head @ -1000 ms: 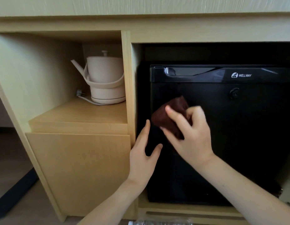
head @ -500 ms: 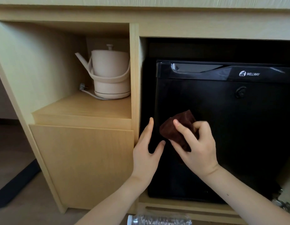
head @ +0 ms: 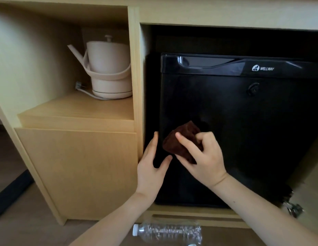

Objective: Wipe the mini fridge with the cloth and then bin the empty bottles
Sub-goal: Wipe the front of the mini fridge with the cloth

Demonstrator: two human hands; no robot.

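A black mini fridge (head: 252, 132) with its door closed stands in the right bay of a wooden cabinet. My right hand (head: 202, 157) grips a bunched dark brown cloth (head: 181, 139) and presses it against the lower left of the fridge door. My left hand (head: 151, 167) lies flat with straight fingers on the fridge's left edge, next to the wooden divider. A clear empty plastic bottle (head: 168, 232) with a white cap lies on its side on the floor below the cabinet, between my forearms.
A beige electric kettle (head: 108, 68) with its cord sits on the shelf in the left bay, above a closed wooden cabinet door (head: 80, 174). A metal hinge (head: 293, 209) shows at the lower right. Grey floor lies at the left.
My right hand has slid the cloth down the fridge door, from its upper left toward its lower left. My left hand has stayed at the fridge's left edge. The bottle has come into view below.
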